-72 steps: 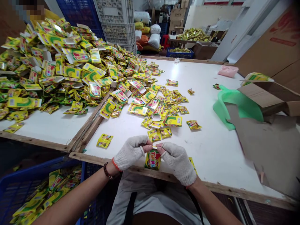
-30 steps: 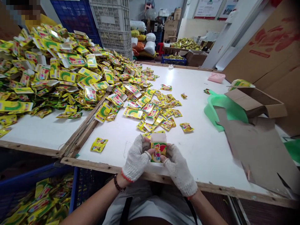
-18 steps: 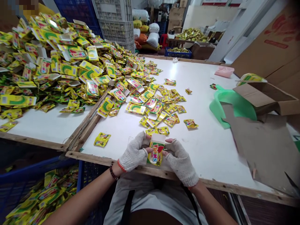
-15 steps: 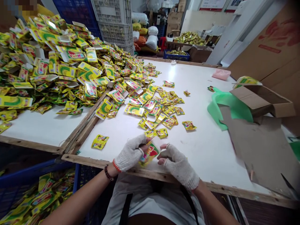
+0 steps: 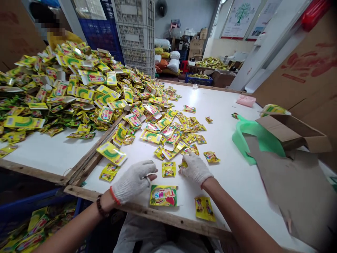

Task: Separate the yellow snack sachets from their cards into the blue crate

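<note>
My left hand (image 5: 135,180), in a white fingerless glove, hovers over the near part of the table with its fingers loosely bent and apart, nothing in them. Just right of it a flat yellow-green carton (image 5: 163,195) lies with its end flap open. My right hand (image 5: 196,169), gloved the same way, reaches to the near side of the pile and pinches a small yellow sachet (image 5: 183,164), partly hidden by the fingers. Beside that lies another yellow sachet (image 5: 169,169). A third sachet (image 5: 205,208) is by my right forearm. Above my left hand is a tilted yellow carton (image 5: 112,153).
A large heap of cartons and sachets (image 5: 79,88) covers the left table. A wooden rail (image 5: 98,151) divides the tabletops. At right are a green plastic scoop (image 5: 240,135), cardboard (image 5: 279,179) and an open box (image 5: 297,128). A blue crate (image 5: 15,207) stands below left; a person is behind the heap.
My left hand has moved left, away from the carton pieces it held. A carton now lies flat before me. My right hand has reached forward to a sachet. The view has tilted up.
</note>
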A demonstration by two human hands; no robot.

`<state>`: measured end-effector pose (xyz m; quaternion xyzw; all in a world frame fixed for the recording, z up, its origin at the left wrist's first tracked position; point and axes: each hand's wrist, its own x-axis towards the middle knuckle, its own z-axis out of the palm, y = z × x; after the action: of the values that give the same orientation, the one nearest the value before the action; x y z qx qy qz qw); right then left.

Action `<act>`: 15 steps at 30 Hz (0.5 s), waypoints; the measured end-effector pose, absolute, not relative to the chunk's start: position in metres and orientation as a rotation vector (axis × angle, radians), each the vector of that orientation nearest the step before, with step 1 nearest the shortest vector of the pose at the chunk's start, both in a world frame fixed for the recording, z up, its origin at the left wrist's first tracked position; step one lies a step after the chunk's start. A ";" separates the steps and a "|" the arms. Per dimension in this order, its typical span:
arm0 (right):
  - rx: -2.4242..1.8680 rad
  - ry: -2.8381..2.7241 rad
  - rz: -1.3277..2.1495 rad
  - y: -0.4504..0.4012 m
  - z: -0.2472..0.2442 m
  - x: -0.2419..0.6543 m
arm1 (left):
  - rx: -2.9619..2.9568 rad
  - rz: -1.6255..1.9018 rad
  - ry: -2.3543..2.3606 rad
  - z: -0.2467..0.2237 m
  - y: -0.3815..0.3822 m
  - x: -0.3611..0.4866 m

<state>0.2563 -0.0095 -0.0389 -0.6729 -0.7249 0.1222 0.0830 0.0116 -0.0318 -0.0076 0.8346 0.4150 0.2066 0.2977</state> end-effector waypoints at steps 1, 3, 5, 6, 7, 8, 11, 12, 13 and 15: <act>-2.031 -2.144 0.360 -0.012 -0.039 0.258 | 2.196 0.555 1.150 -0.006 -0.030 0.005; -2.085 -2.080 0.418 -0.018 -0.040 0.263 | 2.177 0.575 1.215 -0.006 -0.028 -0.005; -2.141 -1.991 0.549 -0.022 -0.041 0.268 | 2.174 0.621 1.283 -0.007 -0.027 -0.013; -2.151 -1.947 0.614 -0.023 -0.043 0.271 | 2.177 0.653 1.334 -0.007 -0.025 -0.017; -2.141 -1.899 0.666 -0.024 -0.044 0.274 | 2.183 0.690 1.396 -0.007 -0.022 -0.023; -2.112 -1.852 0.721 -0.025 -0.046 0.277 | 2.189 0.736 1.468 -0.007 -0.016 -0.032; -1.976 -1.721 0.870 -0.027 -0.054 0.288 | 2.158 0.862 1.791 0.002 0.010 -0.073; -1.954 -1.694 0.899 -0.027 -0.057 0.290 | 2.123 0.878 1.919 0.006 0.020 -0.089; -1.949 -1.679 0.918 -0.027 -0.060 0.291 | 2.087 0.870 2.030 0.011 0.030 -0.102; -1.951 -1.676 0.918 -0.026 -0.064 0.290 | 2.058 0.800 2.136 0.019 0.050 -0.118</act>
<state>0.2899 -0.0263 -0.0642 -0.6994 -0.6008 0.3290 0.2041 -0.1177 0.0499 0.0193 0.6695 0.6949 0.2602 0.0348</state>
